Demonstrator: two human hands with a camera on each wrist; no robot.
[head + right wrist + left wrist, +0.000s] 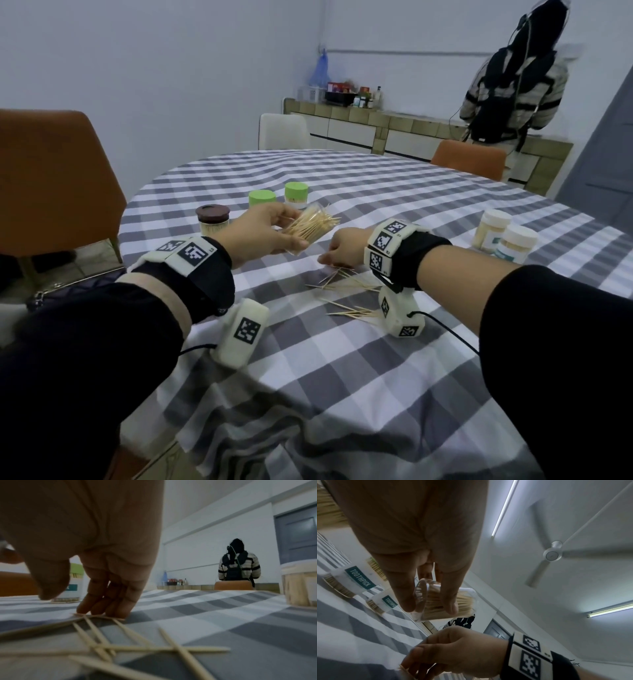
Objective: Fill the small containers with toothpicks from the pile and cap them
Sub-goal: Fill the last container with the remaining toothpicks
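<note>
Grey-checked surface (pixel 342 359): five capped plastic toothpick containers (pixel 296 195) stand filled; left hand (pixel 260 233) grips a clear, brimming, uncapped container (pixel 313 228); right hand (pixel 342 251) presses straight fingers on loose wooden toothpicks (pixel 346 291) remaining.

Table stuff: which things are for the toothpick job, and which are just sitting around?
For the job:
- clear container, gripped by the left hand
- loose toothpicks under the right hand
- green-capped jars
- brown-capped jar
- white-capped jars

Just around:
- orange chair
- sideboard with bottles
- ceiling fan
</note>
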